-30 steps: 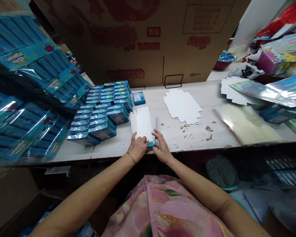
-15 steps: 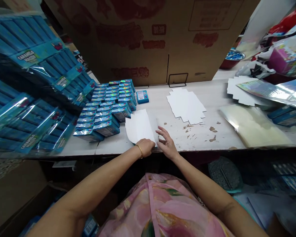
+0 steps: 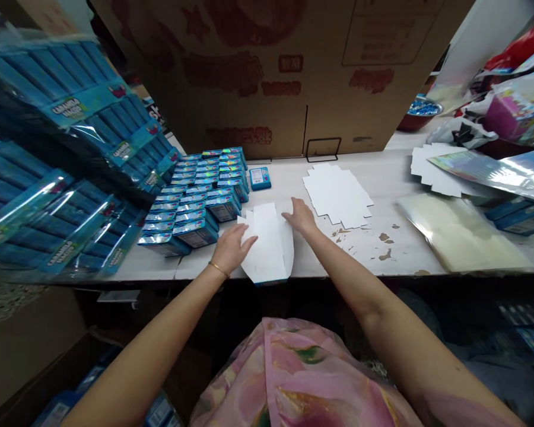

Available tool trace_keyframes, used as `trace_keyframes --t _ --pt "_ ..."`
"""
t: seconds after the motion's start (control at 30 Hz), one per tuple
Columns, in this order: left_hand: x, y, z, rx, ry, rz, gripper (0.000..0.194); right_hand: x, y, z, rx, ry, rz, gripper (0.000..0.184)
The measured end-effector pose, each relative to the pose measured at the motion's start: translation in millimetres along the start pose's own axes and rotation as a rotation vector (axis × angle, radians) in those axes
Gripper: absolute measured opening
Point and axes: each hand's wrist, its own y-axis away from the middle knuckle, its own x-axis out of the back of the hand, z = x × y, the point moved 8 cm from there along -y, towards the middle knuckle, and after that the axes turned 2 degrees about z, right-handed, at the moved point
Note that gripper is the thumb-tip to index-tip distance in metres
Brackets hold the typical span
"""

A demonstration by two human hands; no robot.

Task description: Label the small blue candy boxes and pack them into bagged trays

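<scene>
In front of me at the table's edge lies a partly folded white card tray blank [image 3: 267,246], with its side flaps raised and a blue strip showing along its near edge. My left hand [image 3: 232,246] is at its left side, thumb stretched over the card and fingers by the left flap. At the far right corner is my right hand [image 3: 300,216], thumb and fingers apart by the flap. Both hands look open. Several small blue boxes [image 3: 196,216] stand in rows to the left, and a single blue box [image 3: 260,178] lies behind the card.
Flat white blanks [image 3: 337,196] lie right of centre. Farther right are a clear plastic sheet stack [image 3: 458,234] and shiny printed sheets [image 3: 498,169]. Wrapped blue display packs [image 3: 84,112] pile up on the left. A large cardboard box [image 3: 285,77] blocks the back.
My left hand has moved from the card's near edge to its left side. My right hand has moved away from me to the far right corner. The card's side flaps now stand up more.
</scene>
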Motion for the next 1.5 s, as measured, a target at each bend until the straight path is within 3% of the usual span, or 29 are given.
trace_keyframes --t 0.07,0.13,0.23,0.33,0.4,0.5,0.57,0.67,0.77,0.83,0.9,0.97,1.03,1.2,1.3,1.4,1.5 --pt "-6.6 -20 -34 0.211 0.053 -0.001 0.042 -17 -7 1 -0.059 0.027 -0.096 0.046" --pt "-23.7 -29 -60 0.370 0.136 -0.054 0.041 -27 5 0 -0.044 0.019 -0.139 0.042" --pt "-48.8 -22 -73 0.407 0.244 -0.104 0.037 -30 46 3 0.016 0.004 -0.145 0.042" --pt "-58.0 -3 -72 0.386 0.284 -0.100 0.040 -22 82 0 0.129 0.028 -0.101 0.045" --pt "-54.2 5 -63 0.331 0.253 -0.089 0.040 -22 94 -16 0.300 0.100 -0.068 0.046" --pt "-47.2 5 -38 0.186 0.098 -0.106 0.037 -46 104 -49 0.602 0.219 -0.125 0.041" --pt "-47.5 5 -20 0.091 0.000 -0.129 0.035 -72 106 -59 0.660 0.287 -0.226 0.036" --pt "-51.4 7 -5 0.008 -0.087 -0.149 0.034 -94 106 -59 0.637 0.342 -0.335 0.034" --pt "-56.4 8 -3 -0.005 -0.152 -0.220 0.028 -81 101 -56 0.638 0.341 -0.362 0.027" --pt "-58.7 7 -1 -0.024 -0.198 -0.300 0.024 -52 83 -44 0.492 0.354 -0.248 0.025" --pt "-57.4 5 3 -0.040 -0.227 -0.354 0.025 -25 67 -22 0.232 0.331 -0.160 0.027" --pt "-53.7 2 7 -0.016 -0.212 -0.379 0.031 -16 63 -5 0.047 0.265 -0.199 0.031" --pt "-52.3 1 8 0.046 -0.162 -0.409 0.037 -19 68 -5 0.055 0.190 -0.268 0.035" --pt "-57.5 -4 4 0.159 -0.077 -0.442 0.030 -41 86 -34 0.331 0.219 -0.458 0.044" --pt "-63.7 -9 -7 0.217 -0.033 -0.438 0.022 -46 78 -29 0.248 0.205 -0.533 0.033" --pt "-67.8 -11 -20 0.300 0.049 -0.394 0.049 -47 67 -20 0.122 0.110 -0.554 0.030" --pt "-72.2 -9 -31 0.431 0.293 -0.329 0.075 -46 60 -18 0.069 0.117 -0.521 0.041"
